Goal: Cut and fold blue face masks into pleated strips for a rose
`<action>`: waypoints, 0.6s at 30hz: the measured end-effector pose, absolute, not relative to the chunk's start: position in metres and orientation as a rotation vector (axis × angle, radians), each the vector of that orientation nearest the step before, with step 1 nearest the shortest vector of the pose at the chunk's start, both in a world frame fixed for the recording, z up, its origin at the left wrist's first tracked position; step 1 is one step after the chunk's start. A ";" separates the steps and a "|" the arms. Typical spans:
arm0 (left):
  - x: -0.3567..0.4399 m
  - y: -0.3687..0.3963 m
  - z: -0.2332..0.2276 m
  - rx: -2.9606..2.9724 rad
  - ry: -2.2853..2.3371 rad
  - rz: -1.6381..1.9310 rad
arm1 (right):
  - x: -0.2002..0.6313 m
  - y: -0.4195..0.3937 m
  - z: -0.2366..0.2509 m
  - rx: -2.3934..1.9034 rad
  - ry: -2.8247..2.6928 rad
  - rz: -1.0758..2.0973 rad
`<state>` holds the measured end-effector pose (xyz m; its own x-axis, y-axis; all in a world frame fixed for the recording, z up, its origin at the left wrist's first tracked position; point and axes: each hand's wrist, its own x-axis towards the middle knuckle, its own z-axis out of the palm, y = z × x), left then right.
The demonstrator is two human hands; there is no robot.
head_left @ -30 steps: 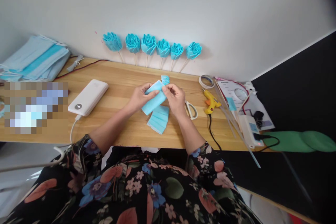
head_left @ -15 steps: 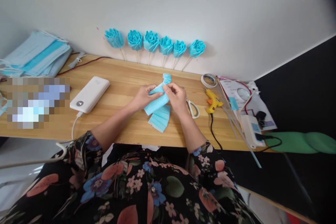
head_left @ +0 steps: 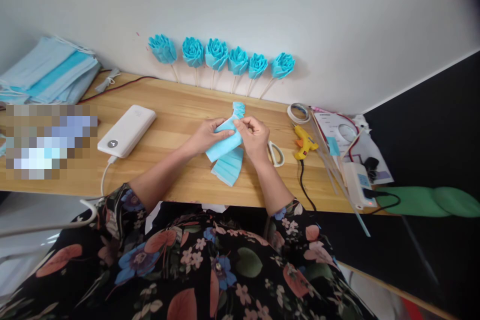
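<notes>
Gripping a blue mask strip point(head_left: 224, 143), both hands meet above the table point(head_left: 176, 110).

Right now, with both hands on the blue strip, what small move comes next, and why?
Probably keep rolling: the right hand pinches the top edge of the blue mask strip that the left hand steadies, and six finished blue roses suggest a rolled bloom.
</notes>
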<state>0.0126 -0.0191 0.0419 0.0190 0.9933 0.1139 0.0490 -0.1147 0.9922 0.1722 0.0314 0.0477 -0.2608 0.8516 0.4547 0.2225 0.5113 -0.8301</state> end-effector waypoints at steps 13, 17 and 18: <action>0.008 -0.016 0.045 0.674 1.027 1.693 | 0.169 0.037 0.042 -0.795 -1.938 1.236; 0.009 -0.017 0.050 0.627 0.996 1.703 | 0.168 0.033 0.038 -0.893 -2.139 1.016; 0.009 -0.018 0.051 0.647 1.005 1.690 | 0.168 0.033 0.035 -0.921 -2.179 0.934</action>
